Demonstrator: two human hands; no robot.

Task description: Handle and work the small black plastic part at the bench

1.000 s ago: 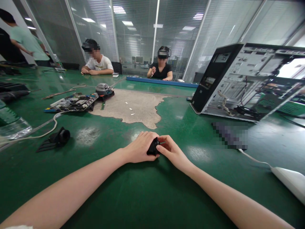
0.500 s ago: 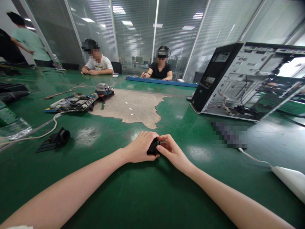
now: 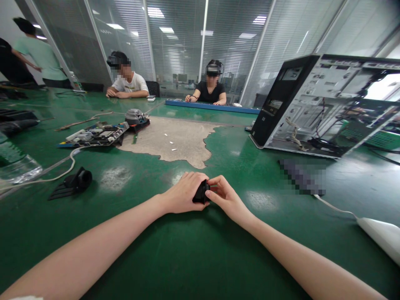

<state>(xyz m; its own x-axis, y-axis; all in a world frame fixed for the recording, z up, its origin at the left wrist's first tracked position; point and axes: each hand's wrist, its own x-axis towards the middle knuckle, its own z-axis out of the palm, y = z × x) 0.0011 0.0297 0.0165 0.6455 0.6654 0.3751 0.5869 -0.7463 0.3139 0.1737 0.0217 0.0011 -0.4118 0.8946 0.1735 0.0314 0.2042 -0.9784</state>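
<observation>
Both my hands meet at the middle of the green table (image 3: 187, 258). My left hand (image 3: 183, 193) is curled over a small black part (image 3: 200, 193), fingers wrapped round it. My right hand (image 3: 223, 196) pinches the same black part from the right with thumb and fingertips. Most of the part is hidden between the two hands, so its shape is unclear.
An open computer case (image 3: 325, 106) lies on its side at the right. A circuit board (image 3: 95, 135) and a fan (image 3: 135, 116) lie at the left, a black bracket (image 3: 73, 182) nearer. A white cabled device (image 3: 379, 237) sits far right. Two seated people and others are at the far side.
My hands have stayed put on the black part. The seated person in black lowered a raised hand to the table; the person at far left shifted.
</observation>
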